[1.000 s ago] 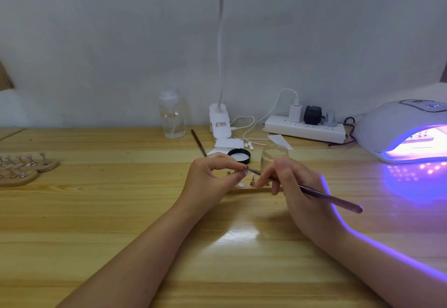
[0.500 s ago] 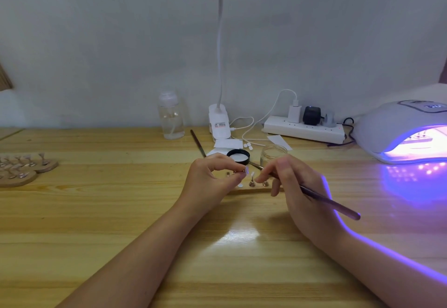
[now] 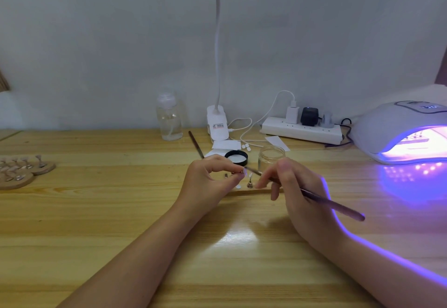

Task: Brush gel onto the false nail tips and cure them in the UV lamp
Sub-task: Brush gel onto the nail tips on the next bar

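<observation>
Since the earlier frames we see little change: our right hand (image 3: 300, 191) has drawn slightly right, and the brush (image 3: 331, 202) tip now meets the small nail tip (image 3: 244, 174) pinched in our left fingers, with the stand's pegs more exposed between the hands.

Far left of the frame: round wooden stands (image 3: 21, 173) with nail holders, lying on the wooden table (image 3: 96, 211). Upper centre left, by the wall: a clear bottle (image 3: 169, 119), upright. Just right of it, the clip base of a white desk lamp (image 3: 217, 126), its lit head at the top edge. A second brush (image 3: 196, 144) lies on the table below these.

Centre: our left hand (image 3: 208, 181) has thumb and forefinger curled, pinching the nail tip on its small holder; details there are too small to tell apart. Behind it a black lid (image 3: 236, 157) lies open side up, with white paper (image 3: 223, 145) beyond. A long wooden stand (image 3: 254, 190) sits between the hands, one metal peg (image 3: 249, 183) upright on it. A clear glass jar (image 3: 271, 158) stands just behind our right fingers.

Right of centre: our right hand grips the brush pen-style, handle trailing toward the lower right. Against the wall, a white power strip (image 3: 302, 132) with plugs. Far right: the UV lamp (image 3: 391, 128), glowing purple inside, casting violet light across the table and along our right forearm.
</observation>
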Available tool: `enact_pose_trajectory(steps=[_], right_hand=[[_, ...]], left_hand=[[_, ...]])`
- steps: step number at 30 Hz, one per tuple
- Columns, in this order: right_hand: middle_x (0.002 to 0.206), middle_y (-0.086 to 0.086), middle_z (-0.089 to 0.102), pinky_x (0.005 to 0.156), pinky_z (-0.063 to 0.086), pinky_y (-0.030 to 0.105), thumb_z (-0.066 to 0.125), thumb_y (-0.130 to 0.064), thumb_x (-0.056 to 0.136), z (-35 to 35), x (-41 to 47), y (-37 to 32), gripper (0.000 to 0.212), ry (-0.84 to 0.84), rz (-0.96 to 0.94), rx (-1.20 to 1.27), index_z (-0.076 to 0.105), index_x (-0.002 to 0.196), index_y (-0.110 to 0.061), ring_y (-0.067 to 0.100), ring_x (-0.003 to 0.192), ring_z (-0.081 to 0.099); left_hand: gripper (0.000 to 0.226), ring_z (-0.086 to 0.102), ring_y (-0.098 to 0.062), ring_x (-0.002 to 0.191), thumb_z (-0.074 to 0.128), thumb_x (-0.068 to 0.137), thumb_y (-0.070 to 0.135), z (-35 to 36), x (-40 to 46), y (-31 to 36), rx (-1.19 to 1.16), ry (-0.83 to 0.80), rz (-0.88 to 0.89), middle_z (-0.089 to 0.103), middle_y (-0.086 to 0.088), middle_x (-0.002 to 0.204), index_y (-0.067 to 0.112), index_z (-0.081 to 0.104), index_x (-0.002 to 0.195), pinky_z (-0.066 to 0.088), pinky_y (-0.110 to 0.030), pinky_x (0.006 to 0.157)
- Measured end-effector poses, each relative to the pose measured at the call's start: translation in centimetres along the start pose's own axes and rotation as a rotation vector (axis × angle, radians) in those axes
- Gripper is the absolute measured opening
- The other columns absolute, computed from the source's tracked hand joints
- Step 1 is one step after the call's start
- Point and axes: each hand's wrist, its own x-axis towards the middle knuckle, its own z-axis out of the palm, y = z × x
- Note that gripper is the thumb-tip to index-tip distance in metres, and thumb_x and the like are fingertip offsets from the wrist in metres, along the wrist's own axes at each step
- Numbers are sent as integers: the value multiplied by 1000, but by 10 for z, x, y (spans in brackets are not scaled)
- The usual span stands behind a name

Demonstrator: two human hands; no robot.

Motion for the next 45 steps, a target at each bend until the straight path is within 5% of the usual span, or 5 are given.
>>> enact_pose_trajectory(steps=[23, 25, 29, 34, 45], right_hand=[[64, 3, 67, 50, 41, 17, 35, -46, 87, -1, -1, -3, 42, -31, 29, 73, 61, 66, -20, 8, 42, 45], [69, -2, 68, 52, 43, 21, 37, -43, 89, -2, 0, -4, 37, -40, 25, 37, 61, 71, -21, 4, 42, 45], [57, 8, 65, 52, 38, 5, 42, -35, 91, 0, -1, -5, 39, -44, 47, 130, 60, 64, -14, -3, 44, 53], [63, -1, 65, 62, 44, 12, 37, -40, 90, -2, -1, -3, 38, -47, 17, 52, 60, 69, -18, -3, 51, 54], [58, 8, 65, 46, 38, 17, 36, -47, 86, -1, -1, -5, 45, -54, 74, 126, 60, 63, -18, 11, 40, 42]], left_hand=[[16, 61, -2, 74, 75, 71, 6, -1, 1, -2, -33, -16, 8, 66, 11, 72, 22, 73, 73, 50, -21, 68], [16, 61, -3, 75, 74, 71, 7, -1, 1, -2, -33, -23, 10, 67, 10, 73, 23, 72, 73, 51, -23, 67], [13, 62, -3, 73, 75, 71, 7, -1, 0, -2, -46, -29, 10, 67, 11, 71, 20, 72, 73, 51, -23, 67], [17, 62, -1, 72, 75, 70, 7, -1, 1, -2, -46, -26, 9, 67, 15, 69, 24, 71, 70, 51, -22, 69], [15, 61, -2, 70, 74, 71, 7, -1, 1, -1, -61, -39, 29, 67, 12, 68, 21, 72, 71, 48, -18, 66]])
